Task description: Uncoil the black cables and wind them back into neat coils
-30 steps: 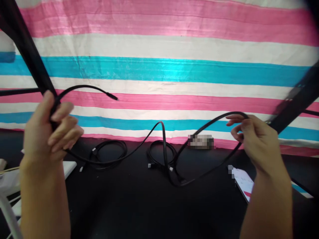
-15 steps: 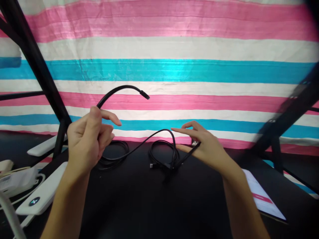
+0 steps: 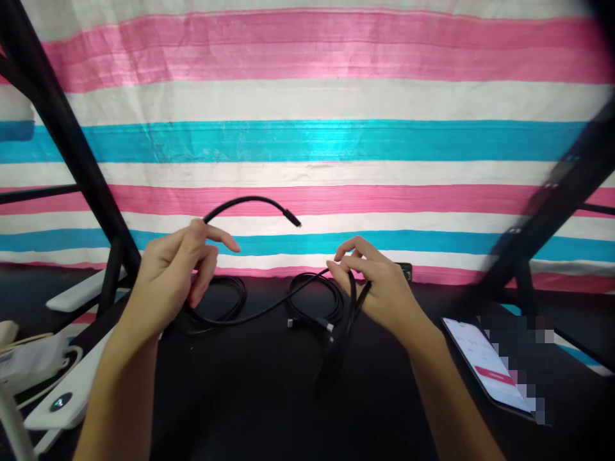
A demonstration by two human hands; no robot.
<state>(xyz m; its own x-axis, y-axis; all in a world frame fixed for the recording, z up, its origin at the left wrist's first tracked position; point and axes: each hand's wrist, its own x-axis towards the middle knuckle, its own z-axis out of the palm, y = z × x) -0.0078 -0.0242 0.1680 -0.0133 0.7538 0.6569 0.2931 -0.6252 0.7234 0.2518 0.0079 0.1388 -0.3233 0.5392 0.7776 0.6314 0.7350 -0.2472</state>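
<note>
Left hand (image 3: 168, 275) and right hand (image 3: 379, 288) each grasp the black cable (image 3: 250, 203); right grip seemingly loose.

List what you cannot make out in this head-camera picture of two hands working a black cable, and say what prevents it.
- Phone, head view: screen text too small, and its right side is pixelated.
- Black cable: where it passes through the left hand and right hand, fingers hide it.
- Coiled cables: black on the black table, so which strand joins which is unclear.
- White device: cut off by the left edge.
</note>
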